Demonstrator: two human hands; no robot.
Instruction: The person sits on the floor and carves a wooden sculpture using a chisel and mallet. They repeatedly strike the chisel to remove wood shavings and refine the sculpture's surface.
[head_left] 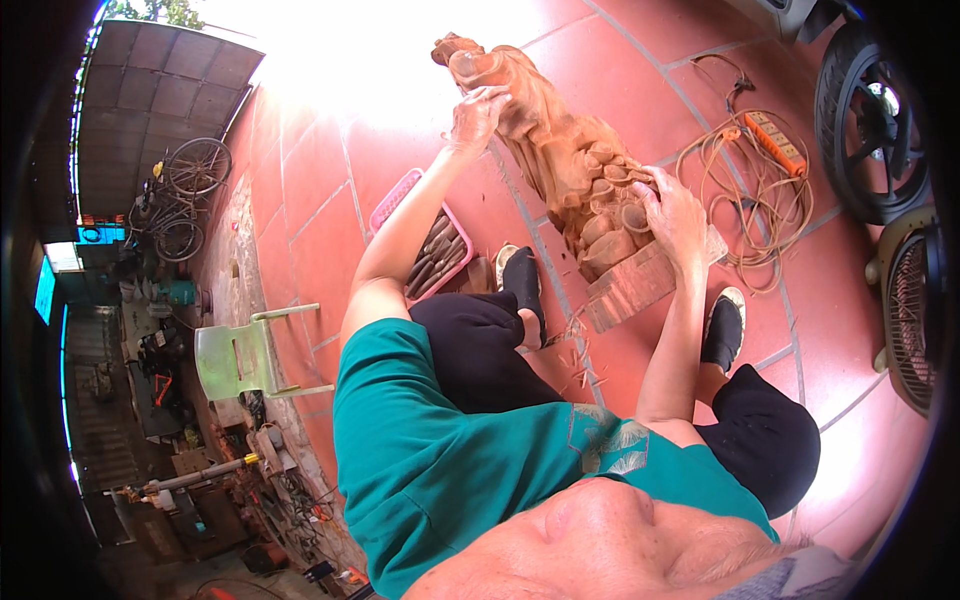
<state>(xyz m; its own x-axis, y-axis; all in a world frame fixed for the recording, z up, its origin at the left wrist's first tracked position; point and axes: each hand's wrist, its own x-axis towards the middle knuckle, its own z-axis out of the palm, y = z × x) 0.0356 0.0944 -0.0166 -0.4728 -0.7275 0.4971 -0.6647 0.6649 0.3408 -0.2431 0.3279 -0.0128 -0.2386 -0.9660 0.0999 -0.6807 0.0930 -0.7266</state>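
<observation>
- Two dark shoes flank one rough, square-edged wooden block.
- One reddish-brown wood carving rises from that block on the tiled floor, its lower end knobbly, its upper part rippled.
- Right hand: fingers curved on the rounded lumps; left hand: fingers bent at the upper part. Grip unclear in both.
- Left: one pink plastic basket, several slim tools.
- Right: one orange power strip, looped cable.
- Beyond, left: one smooth green chair.
</observation>
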